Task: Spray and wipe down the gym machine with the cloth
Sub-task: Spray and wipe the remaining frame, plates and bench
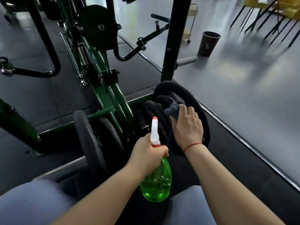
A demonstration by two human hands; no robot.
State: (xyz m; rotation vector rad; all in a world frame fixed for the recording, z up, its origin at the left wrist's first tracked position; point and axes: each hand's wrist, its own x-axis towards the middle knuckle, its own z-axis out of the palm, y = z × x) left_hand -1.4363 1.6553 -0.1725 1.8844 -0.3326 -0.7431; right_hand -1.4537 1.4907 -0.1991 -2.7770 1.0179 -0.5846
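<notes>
My left hand (148, 153) grips the neck of a green spray bottle (156, 181) with a white and red nozzle that points up and away. My right hand (186, 127) holds a dark grey cloth (172, 109) against the black weight plates (191, 101) stacked on the right side of the dark green gym machine (112, 98). Part of the cloth hangs under my palm. A red string sits round my right wrist.
More black weight plates (87, 137) hang on a steel bar at the lower left. A black post (174, 39) rises behind the plates. A dark bin (208, 43) stands on the grey floor beyond the mat edge, with yellow chairs (276, 12) far right. My knees fill the bottom.
</notes>
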